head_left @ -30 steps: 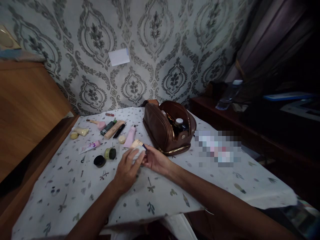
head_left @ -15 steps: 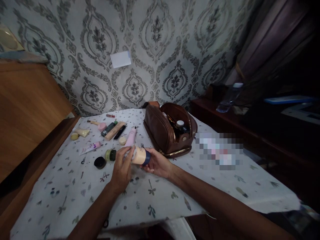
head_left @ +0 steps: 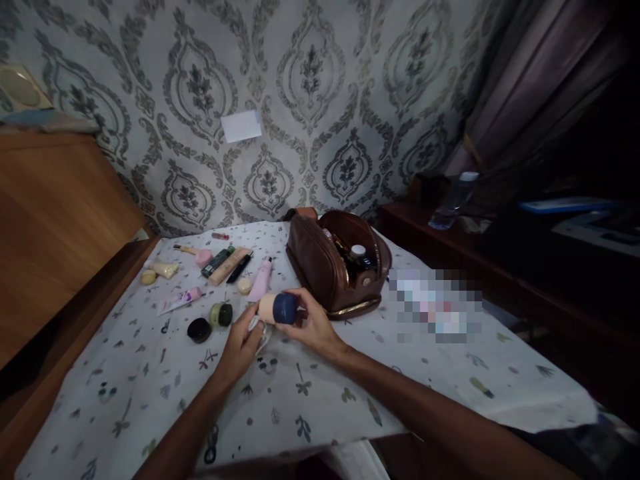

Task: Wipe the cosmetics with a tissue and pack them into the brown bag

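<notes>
A cream-coloured bottle with a dark blue cap (head_left: 285, 309) is held above the table between my two hands. My right hand (head_left: 316, 328) closes round the cap end, fingers above and thumb side below. At the other end, my left hand (head_left: 243, 343) grips a whitish cloth (head_left: 258, 331) that lies against the bottle's body. Just left of my left hand are a green jar (head_left: 221, 314) and a round black lid (head_left: 199, 329). Behind the bottle lie a pink tube (head_left: 261, 280) and a small cream-coloured round pot (head_left: 244, 286).
An open brown leather toiletry bag (head_left: 320, 267) stands behind my right hand, with bottles inside. Several cosmetics, among them a white-and-purple tube (head_left: 180, 300) and a beige tube (head_left: 230, 266), lie at the back left. A clear water bottle (head_left: 453, 201) stands on the dark ledge.
The bottle has turned so its blue cap faces me more. My left hand has shifted down and the cloth now shows below the bottle. My right hand's fingers now reach over the cap.
</notes>
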Available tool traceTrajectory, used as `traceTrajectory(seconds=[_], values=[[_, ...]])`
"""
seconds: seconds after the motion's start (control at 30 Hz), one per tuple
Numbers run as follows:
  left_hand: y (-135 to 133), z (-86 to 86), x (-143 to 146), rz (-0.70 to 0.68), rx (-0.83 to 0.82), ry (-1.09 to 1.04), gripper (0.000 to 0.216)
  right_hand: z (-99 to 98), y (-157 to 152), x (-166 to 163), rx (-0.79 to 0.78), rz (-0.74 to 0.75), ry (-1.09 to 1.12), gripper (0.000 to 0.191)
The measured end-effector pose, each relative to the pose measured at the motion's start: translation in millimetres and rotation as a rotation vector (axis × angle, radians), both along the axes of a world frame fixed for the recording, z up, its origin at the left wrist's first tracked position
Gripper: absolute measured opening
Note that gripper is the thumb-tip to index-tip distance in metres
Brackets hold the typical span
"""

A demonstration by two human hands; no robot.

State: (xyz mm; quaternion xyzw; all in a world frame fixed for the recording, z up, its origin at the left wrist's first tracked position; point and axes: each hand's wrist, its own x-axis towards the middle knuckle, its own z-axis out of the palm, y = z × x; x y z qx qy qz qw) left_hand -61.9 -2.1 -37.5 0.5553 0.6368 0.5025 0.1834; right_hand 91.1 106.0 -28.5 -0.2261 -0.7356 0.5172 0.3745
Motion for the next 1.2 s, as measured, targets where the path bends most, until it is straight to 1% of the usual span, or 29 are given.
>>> traceTrajectory(seconds=[0.1, 0.17, 0.23, 0.27, 0.33, 0.37, 0.4, 0.47, 0.53, 0.57, 0.63, 0.7, 0.73, 0.8, 0.83, 0.87, 0.93, 1.0, 1.07, 1.13, 1.2], values=[[-0.2, -4.0, 1.7, -0.065, -0.034, -0.058, 0.042, 1.7, -1.7, 2.6, 0.208, -0.065, 0.016, 0.052], [-1.6, -5.9, 0.1, -0.074, -0.035, -0.011, 0.041, 2.6, -2.1, 5.1, 0.312, -0.073, 0.059, 0.05], [-3.9, -3.0, -2.8, 0.017, 0.029, 0.124, 0.039, 4.1, -2.8, 7.8, 0.375, -0.082, 0.093, 0.049], [-5.3, 1.4, -3.5, 0.105, 0.089, 0.208, 0.037, 5.7, -3.6, 9.2, 0.394, -0.09, 0.083, 0.051], [-8.4, 16.1, -0.6, 0.25, 0.209, 0.388, 0.037, 11.5, -6.3, 12.5, 0.409, -0.097, -0.014, 0.053], [-10.0, 25.4, 3.9, 0.25, 0.236, 0.477, 0.039, 16.0, -8.2, 14.6, 0.412, -0.087, -0.085, 0.053], [-11.6, 35.2, 10.4, 0.19, 0.26, 0.581, 0.041, 21.6, -10.1, 17.5, 0.413, -0.067, -0.154, 0.053], [-14.2, 53.4, 27.0, -0.022, 0.329, 0.778, 0.047, 36.0, -12.5, 26.6, 0.408, -0.031, -0.235, 0.048], [-15.9, 67.2, 42.9, -0.144, 0.426, 0.855, 0.05, 53.3, -10.6, 41.1, 0.364, -0.021, -0.225, 0.044], [-16.2, 72.5, 48.5, -0.158, 0.465, 0.852, 0.049, 62.6, -7.2, 50.4, 0.32, -0.023, -0.198, 0.042], [-14.8, 80.6, 52.6, -0.131, 0.489, 0.821, 0.044, 82.1, 5.5, 70.9, 0.245, -0.033, -0.107, 0.045], [-10.0, 84.9, 47.9, -0.103, 0.455, 0.802, 0.04, 102.1, 26.7, 90.3, 0.218, -0.106, 0.001, 0.048], [-6.2, 84.8, 43.2, -0.103, 0.428, 0.796, 0.039, 112.1, 40.3, 98.0, 0.229, -0.175, 0.048, 0.05], [3.1, 77.8, 31.9, -0.114, 0.374, 0.773, 0.036, 130.9, 72.1, 107.0, 0.284, -0.298, 0.076, 0.05], [8.0, 70.5, 26.2, -0.118, 0.353, 0.759, 0.034, 139.0, 89.4, 107.8, 0.335, -0.339, 0.058, 0.049], [12.5, 60.9, 20.9, -0.104, 0.339, 0.741, 0.032, 145.6, 106.9, 106.2, 0.383, -0.38, 0.004, 0.048], [19.5, 36.9, 11.9, -0.068, 0.316, 0.725, 0.032, 154.0, 139.8, 96.4, 0.46, -0.376, -0.187, 0.053], [23.2, 11.3, 5.0, -0.061, 0.31, 0.715, 0.032, 155.6, 166.8, 80.4, 0.544, -0.327, -0.457, 0.057], [24.5, -9.9, -0.3, -0.052, 0.313, 0.715, 0.032, 152.6, 186.2, 61.5, 0.566, -0.274, -0.585, 0.053], [24.8, -23.4, -4.4, -0.033, 0.307, 0.726, 0.034, 147.6, 198.5, 42.3, 0.568, -0.232, -0.663, 0.048], [25.3, -29.2, -7.4, -0.027, 0.283, 0.73, 0.035, 142.4, 206.0, 24.9, 0.576, -0.196, -0.729, 0.044]])
